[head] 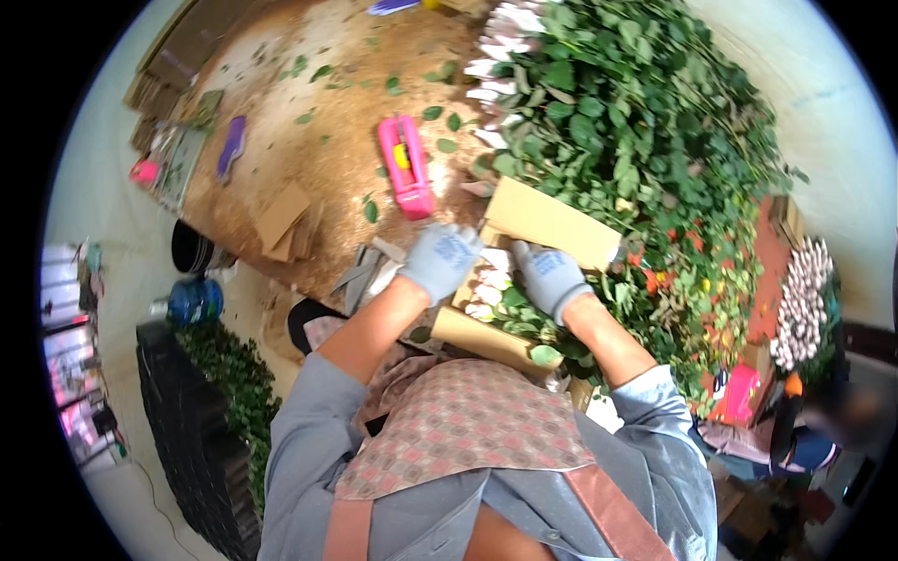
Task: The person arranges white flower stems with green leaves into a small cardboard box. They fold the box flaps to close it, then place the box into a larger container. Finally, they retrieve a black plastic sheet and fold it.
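Note:
A grey-gloved left hand, my left hand [442,261], rests at the left edge of an unfolded cardboard sheet [551,221], its fingers over the edge. Inside the fold, my right hand [551,277], gloved the same way, lies against the cardboard above some leafy stems. Pale pink roses [489,289] sit in a short row between the two hands, heads toward the left. A lower cardboard flap [491,338] stands near my apron, below the blooms. Both sets of fingertips are partly hidden, so their grip is unclear.
A pink tape dispenser [408,168] stands beyond my left hand. Leafy rose stems [631,119] are heaped at the right. Small cardboard pieces [286,221] and a purple object [231,149] lie on the wooden table [302,147]. Another person [807,442] is at the far right.

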### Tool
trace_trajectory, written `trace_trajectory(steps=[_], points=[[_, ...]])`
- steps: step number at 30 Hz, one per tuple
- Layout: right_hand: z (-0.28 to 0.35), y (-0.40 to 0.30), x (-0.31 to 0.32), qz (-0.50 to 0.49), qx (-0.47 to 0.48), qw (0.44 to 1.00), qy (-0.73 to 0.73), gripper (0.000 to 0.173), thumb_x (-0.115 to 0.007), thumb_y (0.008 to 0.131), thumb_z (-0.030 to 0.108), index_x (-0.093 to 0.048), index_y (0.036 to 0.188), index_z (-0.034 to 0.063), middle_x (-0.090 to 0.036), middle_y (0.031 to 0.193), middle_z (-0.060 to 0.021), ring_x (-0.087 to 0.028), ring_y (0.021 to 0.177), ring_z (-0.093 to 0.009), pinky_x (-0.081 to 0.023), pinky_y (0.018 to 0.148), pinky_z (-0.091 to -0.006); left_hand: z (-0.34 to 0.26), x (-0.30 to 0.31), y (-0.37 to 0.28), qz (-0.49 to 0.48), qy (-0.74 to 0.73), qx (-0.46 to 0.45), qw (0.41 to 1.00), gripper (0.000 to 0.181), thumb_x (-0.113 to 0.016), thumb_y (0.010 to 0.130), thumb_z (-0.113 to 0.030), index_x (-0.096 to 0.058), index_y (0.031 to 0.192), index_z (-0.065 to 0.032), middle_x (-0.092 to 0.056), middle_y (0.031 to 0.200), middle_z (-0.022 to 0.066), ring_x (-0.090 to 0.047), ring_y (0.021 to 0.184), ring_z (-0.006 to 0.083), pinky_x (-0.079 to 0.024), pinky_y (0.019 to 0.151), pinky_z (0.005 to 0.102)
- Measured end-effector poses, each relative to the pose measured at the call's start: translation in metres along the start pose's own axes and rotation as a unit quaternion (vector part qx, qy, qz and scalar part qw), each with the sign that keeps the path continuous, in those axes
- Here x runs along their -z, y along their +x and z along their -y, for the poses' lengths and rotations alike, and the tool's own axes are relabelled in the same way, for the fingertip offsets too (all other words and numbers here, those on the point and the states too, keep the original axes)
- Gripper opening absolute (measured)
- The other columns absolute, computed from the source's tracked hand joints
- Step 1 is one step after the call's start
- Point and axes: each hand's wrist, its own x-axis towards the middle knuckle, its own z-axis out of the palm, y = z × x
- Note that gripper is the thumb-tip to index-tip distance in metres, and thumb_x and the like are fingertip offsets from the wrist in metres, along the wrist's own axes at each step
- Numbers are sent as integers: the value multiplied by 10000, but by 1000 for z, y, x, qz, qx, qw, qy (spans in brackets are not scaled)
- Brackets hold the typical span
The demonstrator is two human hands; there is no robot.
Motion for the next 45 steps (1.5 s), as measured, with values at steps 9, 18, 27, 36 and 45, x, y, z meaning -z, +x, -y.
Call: trace_trajectory(steps=[9,18,27,36,45], points=[[3,-5,5,25,-8,1000,9,204,-544,992,187,-588,1143,57,-698,989,-200,-712,905,-389,-561,770,-484,11,63,-14,145,11,99,984,268,-647,913,-291,-689,1117,-122,-639,1107,74,-605,1041,253,-485,881,435],[14,-10,12,7,-22,1000,-7,213,-512,1020,204,-639,1088,47,-726,966,-179,-735,892,-346,-584,723,-451,-66,36,-43,-23,-186,1,982,426,-667,889,-256,-657,1287,-105,-606,1356,24,-545,1063,245,-466,856,414],[12,-4,4,-7,-25,1000,12,205,-530,995,236,-670,1022,89,-746,931,-147,-738,870,-328,-560,760,-456,-69,42,-24,-23,-143,-27,989,364,-657,848,-192,-673,1200,-102,-624,1312,56,-540,1057,269,-449,844,449],[-43,26,120,-253,-29,964,79,249,-601,936,158,-588,1168,71,-666,1014,-152,-677,894,-362,-551,777,-457,-69,39,-21,0,-130,-13,991,477,-644,826,-169,-652,1300,-112,-578,1434,25,-536,1044,261,-463,848,437],[-199,119,109,-249,-266,925,-106,344,-535,919,169,-598,1243,72,-645,1215,-145,-591,1149,-316,-452,918,-449,-71,30,-23,-17,-126,-16,992,478,-641,818,-121,-653,1296,-119,-556,1480,18,-540,1015,258,-462,872,432]])
